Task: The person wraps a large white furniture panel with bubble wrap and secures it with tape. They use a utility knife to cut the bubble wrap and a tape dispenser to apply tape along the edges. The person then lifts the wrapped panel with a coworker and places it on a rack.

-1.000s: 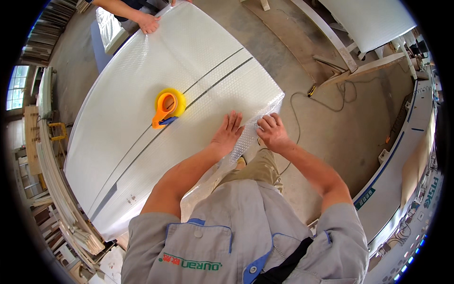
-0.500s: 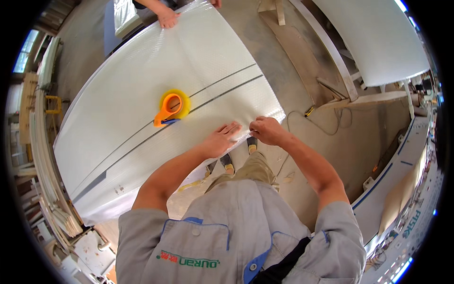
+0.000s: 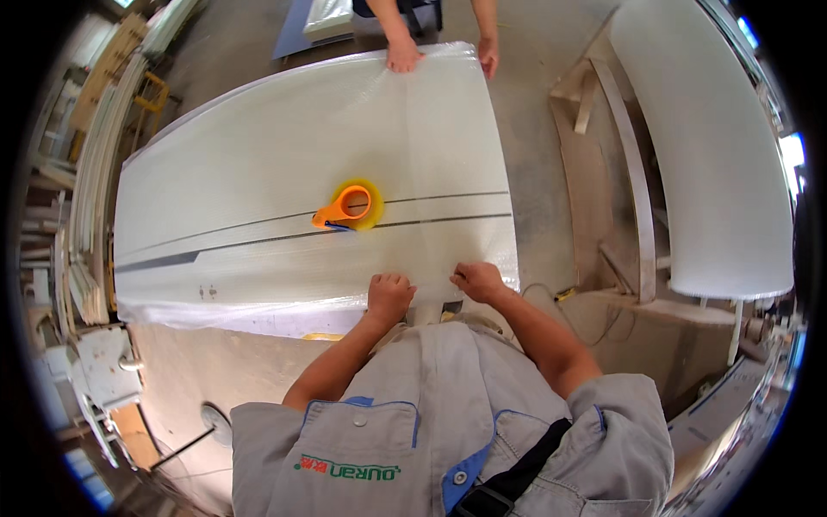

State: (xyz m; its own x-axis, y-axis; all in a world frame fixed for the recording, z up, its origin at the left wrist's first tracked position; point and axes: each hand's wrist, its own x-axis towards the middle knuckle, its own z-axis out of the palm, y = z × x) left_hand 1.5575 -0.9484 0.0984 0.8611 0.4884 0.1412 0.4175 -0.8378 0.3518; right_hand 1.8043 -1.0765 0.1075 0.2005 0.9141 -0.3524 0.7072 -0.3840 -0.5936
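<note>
Panel (image 3: 258, 181): white, under clear bubble wrap with a fine dotted texture.
Stripes (image 3: 448, 207): two thin dark lines across the white panel, one widening to a grey band at the left.
Tape dispenser (image 3: 345, 208): orange body, yellowish roll, small blue bit at the blade.
Shirt (image 3: 413, 431): light grey, blue trim at pocket and collar.
Strap (image 3: 517, 470): black.
Floor (image 3: 551, 95): dull grey-brown concrete.
Curved panel (image 3: 715, 146): plain white.

A large white panel (image 3: 258, 189) wrapped in clear bubble film lies flat above the concrete floor (image 3: 551, 224). An orange tape dispenser (image 3: 347, 208) rests on it, beside two dark stripes.
</note>
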